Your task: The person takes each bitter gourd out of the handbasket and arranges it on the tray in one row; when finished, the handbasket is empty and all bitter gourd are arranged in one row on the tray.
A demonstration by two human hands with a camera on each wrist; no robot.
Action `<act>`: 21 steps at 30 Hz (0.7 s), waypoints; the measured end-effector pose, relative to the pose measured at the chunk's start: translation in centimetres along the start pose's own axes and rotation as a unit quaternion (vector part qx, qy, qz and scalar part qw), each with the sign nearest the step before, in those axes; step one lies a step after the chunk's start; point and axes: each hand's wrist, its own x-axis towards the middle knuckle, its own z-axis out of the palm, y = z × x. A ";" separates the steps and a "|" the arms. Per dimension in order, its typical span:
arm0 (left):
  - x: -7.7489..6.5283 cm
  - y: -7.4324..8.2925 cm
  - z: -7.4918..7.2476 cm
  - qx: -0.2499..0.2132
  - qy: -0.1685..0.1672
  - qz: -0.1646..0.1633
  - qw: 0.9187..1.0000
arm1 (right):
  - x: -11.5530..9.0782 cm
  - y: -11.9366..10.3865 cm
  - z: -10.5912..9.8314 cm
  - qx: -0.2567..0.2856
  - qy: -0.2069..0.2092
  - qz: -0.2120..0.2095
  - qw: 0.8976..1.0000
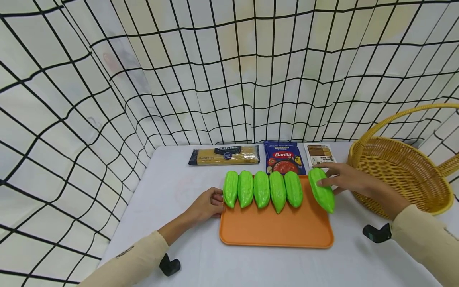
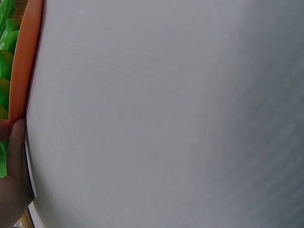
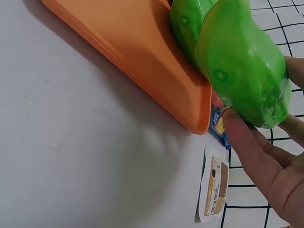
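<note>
My right hand (image 1: 338,177) grips a glossy, ridged green bitter melon (image 1: 321,191) between thumb and fingers, over the right end of the orange tray (image 1: 276,231). In the right wrist view, the held bitter melon (image 3: 244,66) is above the tray's corner, its narrow tip pointing up. Several like bitter melons (image 1: 261,189) lie side by side in a row along the tray's far side, left of the held one. At the tray's left edge, my left hand (image 1: 208,203) pinches the rim, thumb and finger on either side of it in the left wrist view.
A yellow wicker basket (image 1: 398,175) with a tall handle stands at the right. Behind the tray lie a spaghetti pack (image 1: 226,155), a blue Barilla pouch (image 1: 284,157) and a white-brown packet (image 1: 319,153). Black netting (image 1: 254,83) rises around the white table (image 1: 172,171).
</note>
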 end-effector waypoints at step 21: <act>0.1 -0.1 0.0 -0.005 -0.001 -0.002 1.000 | 3.4 1.0 0.6 0.007 0.008 0.003 1.000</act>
